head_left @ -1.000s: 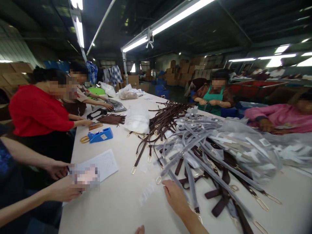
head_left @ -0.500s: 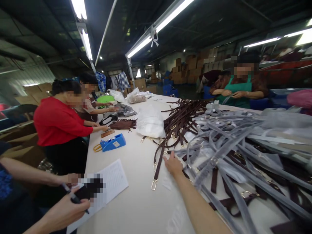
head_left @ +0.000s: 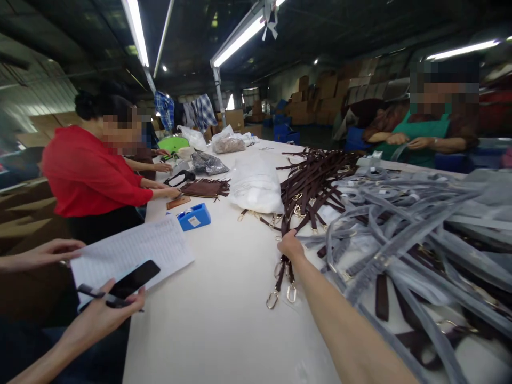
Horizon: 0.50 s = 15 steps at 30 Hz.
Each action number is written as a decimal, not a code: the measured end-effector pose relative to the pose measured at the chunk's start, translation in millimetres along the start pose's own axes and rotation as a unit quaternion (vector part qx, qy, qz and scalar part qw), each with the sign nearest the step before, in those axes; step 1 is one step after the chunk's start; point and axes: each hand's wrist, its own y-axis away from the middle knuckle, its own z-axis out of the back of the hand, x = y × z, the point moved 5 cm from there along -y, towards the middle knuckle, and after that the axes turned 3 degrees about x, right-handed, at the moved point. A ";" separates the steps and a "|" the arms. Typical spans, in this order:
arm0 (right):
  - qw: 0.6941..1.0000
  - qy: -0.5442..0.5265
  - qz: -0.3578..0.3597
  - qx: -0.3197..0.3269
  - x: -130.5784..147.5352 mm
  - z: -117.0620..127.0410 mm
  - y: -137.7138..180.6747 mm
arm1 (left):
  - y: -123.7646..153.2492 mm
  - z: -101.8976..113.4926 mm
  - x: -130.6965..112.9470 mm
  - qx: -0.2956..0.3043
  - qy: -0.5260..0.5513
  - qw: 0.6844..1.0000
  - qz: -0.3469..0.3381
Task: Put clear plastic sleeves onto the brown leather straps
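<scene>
My right hand (head_left: 292, 246) reaches in from the lower right, its fingers closed around a few dark brown bag straps (head_left: 285, 269). Below the fist hang their ends, with gold oval clasps (head_left: 272, 300) over the white table (head_left: 208, 320). Beyond my hand lies a heap of similar brown straps (head_left: 316, 173). To its right are many straps in grey plastic sleeves (head_left: 384, 245), tangled together. A white plastic bag (head_left: 256, 184) stands just left of the brown heap. My left hand is out of view.
At left, a co-worker's hands hold a printed sheet (head_left: 136, 245), a phone (head_left: 136, 278) and a pen. A blue tape dispenser (head_left: 195, 216) and brown fringed pouch (head_left: 206, 188) lie beyond. Someone in red (head_left: 88, 170) works at the left edge, another in a green apron (head_left: 420, 133) opposite.
My right hand has closed around the brown straps and their clasp ends have shifted. The co-worker at left has raised the sheet off the table. The view has moved slightly.
</scene>
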 end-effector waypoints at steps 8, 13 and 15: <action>0.983 -0.116 0.131 0.052 14.0 25.0 -19.1 | 10.1 19.8 11.2 -0.087 0.113 0.984 0.110; 0.979 -0.128 0.109 0.114 27.5 -10.1 -34.9 | -27.9 -110.9 -72.7 -0.015 0.052 0.983 0.175; 0.979 -0.125 0.100 0.128 29.4 -14.8 -34.6 | -46.4 -160.6 -111.2 -0.002 0.059 0.984 0.167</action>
